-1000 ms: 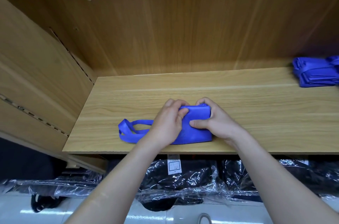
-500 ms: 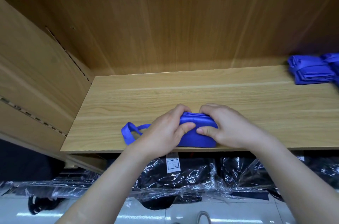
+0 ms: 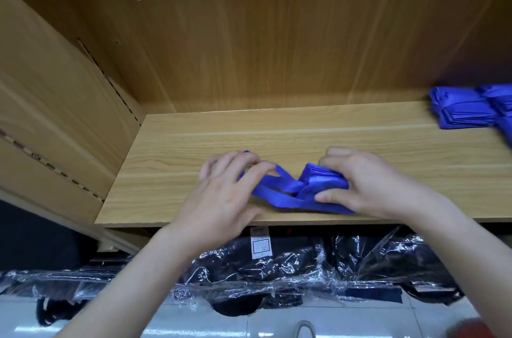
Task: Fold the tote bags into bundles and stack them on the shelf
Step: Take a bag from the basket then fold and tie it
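A folded blue tote bag bundle point(image 3: 324, 179) lies near the front edge of the wooden shelf point(image 3: 304, 138). My right hand point(image 3: 368, 182) grips the bundle, thumb at its front and fingers over its top. The bag's long blue straps point(image 3: 279, 191) trail out to the left. My left hand point(image 3: 224, 191) holds the straps, which run between its fingers. A stack of folded blue tote bundles point(image 3: 471, 107) sits on the shelf at the far right.
The shelf's side wall point(image 3: 61, 105) rises at the left and the back panel point(image 3: 263, 41) behind. Black goods in clear plastic wrap point(image 3: 277, 268) fill the level below the shelf edge. Another shelf board runs overhead.
My left hand let go of the bundle's left end and moved left, taking hold of the straps and drawing them out. My right hand kept its grip on the bundle.
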Motion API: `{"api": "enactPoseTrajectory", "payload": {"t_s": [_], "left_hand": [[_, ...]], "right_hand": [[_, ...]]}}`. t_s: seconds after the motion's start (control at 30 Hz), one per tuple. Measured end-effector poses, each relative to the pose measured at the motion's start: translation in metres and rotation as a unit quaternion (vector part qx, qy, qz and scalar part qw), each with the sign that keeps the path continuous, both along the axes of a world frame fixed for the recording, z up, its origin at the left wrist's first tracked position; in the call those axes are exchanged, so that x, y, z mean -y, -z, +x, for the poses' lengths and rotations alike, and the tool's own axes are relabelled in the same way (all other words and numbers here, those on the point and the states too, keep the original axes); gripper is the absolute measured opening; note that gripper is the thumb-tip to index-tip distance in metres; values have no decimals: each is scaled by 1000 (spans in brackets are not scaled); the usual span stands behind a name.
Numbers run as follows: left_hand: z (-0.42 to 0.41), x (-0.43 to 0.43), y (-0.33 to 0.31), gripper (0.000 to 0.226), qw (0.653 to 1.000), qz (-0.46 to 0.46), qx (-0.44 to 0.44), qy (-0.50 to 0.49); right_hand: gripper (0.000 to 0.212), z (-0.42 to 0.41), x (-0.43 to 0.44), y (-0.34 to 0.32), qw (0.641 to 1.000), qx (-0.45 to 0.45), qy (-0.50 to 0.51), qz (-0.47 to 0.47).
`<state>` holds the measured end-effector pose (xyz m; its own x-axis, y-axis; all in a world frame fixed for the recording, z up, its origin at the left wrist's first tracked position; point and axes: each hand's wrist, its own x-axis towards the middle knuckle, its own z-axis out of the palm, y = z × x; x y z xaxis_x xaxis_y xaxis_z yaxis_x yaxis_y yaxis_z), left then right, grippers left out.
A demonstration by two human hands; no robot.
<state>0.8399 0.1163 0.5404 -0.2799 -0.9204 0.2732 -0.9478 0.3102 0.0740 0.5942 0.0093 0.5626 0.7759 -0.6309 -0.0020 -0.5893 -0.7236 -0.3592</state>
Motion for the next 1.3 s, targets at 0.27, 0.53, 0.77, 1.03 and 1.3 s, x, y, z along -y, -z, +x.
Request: {"api": "enactPoseTrajectory", "payload": {"t_s": [0.27, 0.53, 0.77, 1.03, 1.3], "left_hand": [[5, -6, -7, 53, 987, -63, 148, 18], [13, -4, -5, 18, 992, -46, 94, 70], [18, -22, -33, 10, 975, -12, 144, 166], [-5, -46, -67, 33, 964, 101, -81, 232], [1, -38, -87, 36, 651, 282, -689, 149]], "right_hand": [[24, -4, 0, -23, 1000, 3, -11, -11], [23, -20, 5, -30, 998, 5, 15, -55], [24, -32, 20, -14, 994, 15, 100, 26], [20, -13, 18, 18, 981, 36, 66, 178], [31, -2, 5, 10, 928, 157, 34, 337]]}}
